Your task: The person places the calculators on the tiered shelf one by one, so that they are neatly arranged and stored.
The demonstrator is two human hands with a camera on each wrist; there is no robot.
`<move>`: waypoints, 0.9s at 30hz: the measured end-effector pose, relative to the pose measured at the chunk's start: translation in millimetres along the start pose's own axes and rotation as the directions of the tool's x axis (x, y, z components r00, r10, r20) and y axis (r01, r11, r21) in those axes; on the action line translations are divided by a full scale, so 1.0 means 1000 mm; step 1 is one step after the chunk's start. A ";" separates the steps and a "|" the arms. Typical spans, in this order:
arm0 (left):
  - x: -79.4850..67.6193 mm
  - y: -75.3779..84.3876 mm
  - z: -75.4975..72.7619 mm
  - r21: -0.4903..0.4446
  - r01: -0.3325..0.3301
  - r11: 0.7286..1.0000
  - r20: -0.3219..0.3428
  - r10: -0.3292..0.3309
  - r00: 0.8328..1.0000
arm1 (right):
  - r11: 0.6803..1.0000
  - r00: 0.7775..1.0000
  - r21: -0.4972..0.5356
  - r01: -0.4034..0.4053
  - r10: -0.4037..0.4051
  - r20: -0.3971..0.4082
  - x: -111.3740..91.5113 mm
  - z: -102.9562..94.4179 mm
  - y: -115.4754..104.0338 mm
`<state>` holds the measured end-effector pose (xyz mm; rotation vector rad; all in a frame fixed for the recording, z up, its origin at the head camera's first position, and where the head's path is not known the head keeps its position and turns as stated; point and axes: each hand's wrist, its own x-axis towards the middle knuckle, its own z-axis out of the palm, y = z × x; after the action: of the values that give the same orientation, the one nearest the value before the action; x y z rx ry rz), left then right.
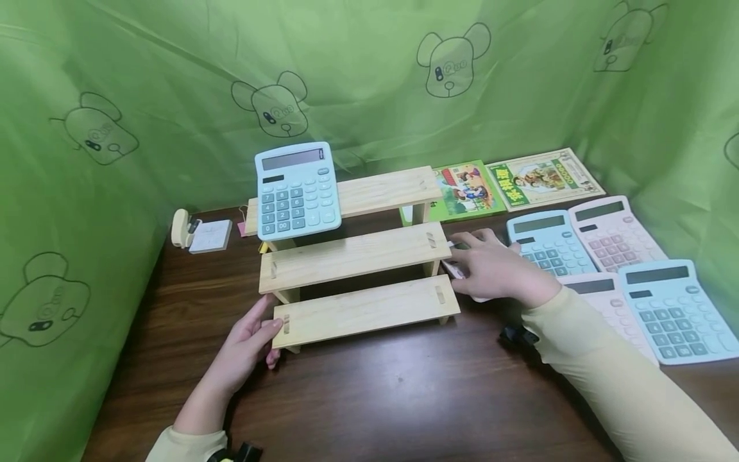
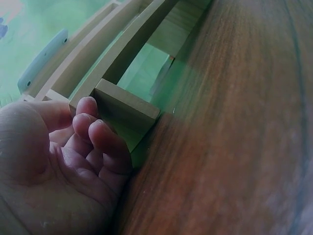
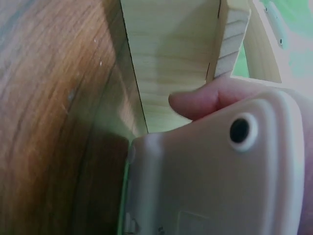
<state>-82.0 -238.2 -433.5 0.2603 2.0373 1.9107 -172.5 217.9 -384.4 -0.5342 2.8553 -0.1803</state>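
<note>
A three-tier wooden rack stands on the dark table, with a blue calculator leaning on its top tier. My left hand grips the left end of the lowest shelf, thumb on top and fingers underneath. In the left wrist view, the fingertips curl against the shelf's end and its leg. Beside the rack's right end, my right hand holds a pale calculator. The right wrist view shows this calculator's back with a dark round foot, tilted up on edge close to the table. Its keys are hidden.
Blue and pink calculators lie overlapping at the right. Two picture books lie behind the rack. At the far left are a white notepad and a cream-coloured object. A green curtain surrounds the table.
</note>
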 end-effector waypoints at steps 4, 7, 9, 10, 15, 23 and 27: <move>0.000 -0.003 0.002 -0.019 0.009 1.000 0.001 -0.009 1.000 | 0.999 0.998 0.009 -0.052 0.052 -0.022 0.001 0.002 0.002; 0.000 -0.005 0.002 -0.024 0.024 0.999 -0.003 -0.024 1.000 | 0.997 0.995 0.027 -0.077 0.078 -0.054 -0.001 -0.001 0.002; 0.000 -0.004 0.002 -0.023 0.030 0.999 -0.012 -0.030 0.999 | 0.995 0.992 0.050 -0.085 0.089 -0.092 -0.003 -0.005 0.003; 0.000 -0.004 0.002 -0.021 0.033 0.999 -0.018 -0.033 0.999 | 0.994 0.989 0.062 -0.087 0.094 -0.112 -0.004 -0.007 0.003; 0.001 -0.002 0.002 -0.015 0.039 0.999 -0.030 -0.040 0.999 | 0.992 0.971 0.097 -0.082 0.101 -0.216 -0.009 -0.017 0.002; 0.000 0.000 0.000 -0.011 0.033 0.999 -0.022 -0.033 0.999 | 0.990 0.935 0.124 -0.061 0.101 -0.340 -0.012 -0.029 -0.001; 0.000 0.001 0.000 -0.017 0.020 1.000 -0.014 -0.020 1.000 | 0.985 0.915 0.164 -0.058 0.118 -0.386 -0.017 -0.036 -0.003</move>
<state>-82.2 -238.6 -433.0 0.2219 2.0247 1.9220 -165.3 223.7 -345.6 -0.3703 3.2108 -0.5390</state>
